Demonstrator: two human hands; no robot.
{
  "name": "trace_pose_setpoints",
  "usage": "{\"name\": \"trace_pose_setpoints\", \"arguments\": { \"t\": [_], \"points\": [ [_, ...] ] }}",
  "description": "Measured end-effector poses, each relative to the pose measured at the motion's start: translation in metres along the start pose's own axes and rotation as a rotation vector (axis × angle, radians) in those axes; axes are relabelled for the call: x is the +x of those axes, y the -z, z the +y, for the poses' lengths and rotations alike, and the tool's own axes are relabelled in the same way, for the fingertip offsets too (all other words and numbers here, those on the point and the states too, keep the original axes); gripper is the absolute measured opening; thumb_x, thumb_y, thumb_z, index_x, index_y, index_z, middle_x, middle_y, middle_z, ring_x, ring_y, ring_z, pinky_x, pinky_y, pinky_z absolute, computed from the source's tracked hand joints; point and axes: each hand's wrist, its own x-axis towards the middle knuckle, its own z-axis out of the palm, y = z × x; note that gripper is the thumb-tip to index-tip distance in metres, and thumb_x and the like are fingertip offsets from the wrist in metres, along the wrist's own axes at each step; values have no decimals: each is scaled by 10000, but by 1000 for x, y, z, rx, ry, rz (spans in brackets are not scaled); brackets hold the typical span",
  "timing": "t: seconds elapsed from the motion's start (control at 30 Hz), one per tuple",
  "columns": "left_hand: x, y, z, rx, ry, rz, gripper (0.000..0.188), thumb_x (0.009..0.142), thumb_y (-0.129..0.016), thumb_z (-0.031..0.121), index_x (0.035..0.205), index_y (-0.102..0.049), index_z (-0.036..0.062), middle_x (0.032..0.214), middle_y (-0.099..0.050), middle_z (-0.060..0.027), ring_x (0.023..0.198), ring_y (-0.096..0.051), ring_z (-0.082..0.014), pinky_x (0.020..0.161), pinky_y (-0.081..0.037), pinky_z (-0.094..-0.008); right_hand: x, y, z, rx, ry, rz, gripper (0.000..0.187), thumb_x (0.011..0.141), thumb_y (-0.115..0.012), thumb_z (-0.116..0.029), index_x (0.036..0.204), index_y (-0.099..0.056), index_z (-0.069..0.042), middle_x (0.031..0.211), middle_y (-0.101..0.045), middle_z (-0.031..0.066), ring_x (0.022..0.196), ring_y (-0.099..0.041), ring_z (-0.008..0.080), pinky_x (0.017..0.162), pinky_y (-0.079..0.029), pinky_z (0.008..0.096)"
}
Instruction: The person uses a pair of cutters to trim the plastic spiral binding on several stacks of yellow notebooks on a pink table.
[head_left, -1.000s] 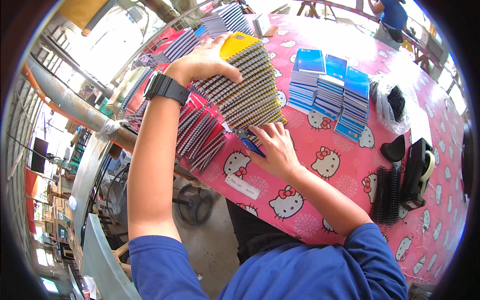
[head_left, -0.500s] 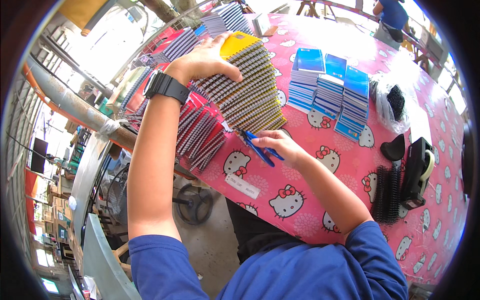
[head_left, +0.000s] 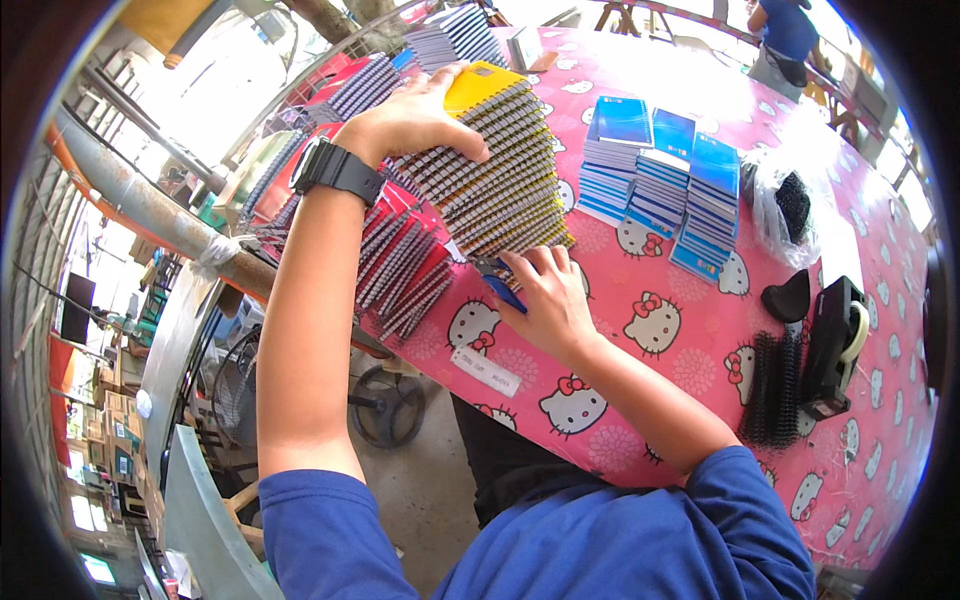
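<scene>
A tall, slanting stack of yellow spiral notebooks [head_left: 490, 175] stands on the table, its wire-bound spines turned toward me. My left hand [head_left: 425, 125], with a black watch on the wrist, clasps the upper part of this stack, thumb along the spines. By the stack's lower end, my right hand [head_left: 548, 300] is closed around blue-handled pliers [head_left: 508, 290]. Their dark jaws are at the bottom spines; whether they grip a wire I cannot tell. The palm and fingers hide part of the handles. Red spiral notebooks [head_left: 405, 265] lie stacked just left of the yellow ones.
Blue notebooks [head_left: 665, 190] stand in several stacks to the right. Beyond them lie a clear plastic bag [head_left: 785, 210], a black tape dispenser [head_left: 835, 345] and black spiral coils [head_left: 772, 390]. A white label strip [head_left: 486, 372] sits near the front edge of the pink tablecloth [head_left: 640, 400].
My right hand has shifted slightly up and left and turned over the pliers, covering more of their handles. My left hand stays on the yellow stack.
</scene>
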Motion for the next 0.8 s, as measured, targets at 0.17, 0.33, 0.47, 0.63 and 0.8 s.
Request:
{"name": "trace_pose_setpoints", "arguments": {
  "t": [0.17, 0.33, 0.47, 0.63, 0.8],
  "points": [
    [-1, 1, 1, 9, 6, 6, 1112, 532, -737, 430, 1435, -223, 35, 1451, -285, -204, 1370, -219, -320, 1113, -197, -375, -5, 2, -3, -1, -36, 9, 564, 626, -718, -243, 1142, -538, -102, 1003, -504, 103, 998, -459, 289, 801, -393, 425],
    [1, 0, -1, 30, 17, 3, 1096, 536, -737, 432, 1435, -234, 57, 1455, -280, -198, 1374, -204, -329, 1115, -193, -377, 4, -4, 0, -33, 34, -30, 539, 632, -708, -205, 1135, -545, -98, 984, -503, 90, 986, -463, 276, 810, -401, 400],
    [-1, 2, 1, -22, 31, -17, 1084, 532, -738, 438, 1436, -245, 101, 1464, -255, -200, 1378, -182, -336, 1116, -195, -378, 14, 8, 4, 612, -370, -353, 382, 734, -703, -256, 1024, -597, -31, 901, -612, 124, 827, -589, 235, 696, -461, 355],
    [-2, 3, -2, -39, 49, -39, 1080, 539, -733, 453, 1439, -234, 123, 1457, -250, -216, 1373, -175, -368, 1114, -189, -434, 12, 3, 15, 881, -556, -481, 436, 789, -658, -314, 1090, -592, -5, 900, -633, 134, 750, -606, 210, 678, -497, 339],
    [-2, 4, 5, -41, 59, -70, 1099, 538, -733, 458, 1444, -208, 127, 1440, -249, -262, 1364, -176, -403, 1109, -197, -438, -13, 3, 14, 152, -3, -58, 561, 657, -725, -217, 1176, -556, -85, 1028, -526, 132, 999, -466, 315, 880, -396, 444]
  ]
}}
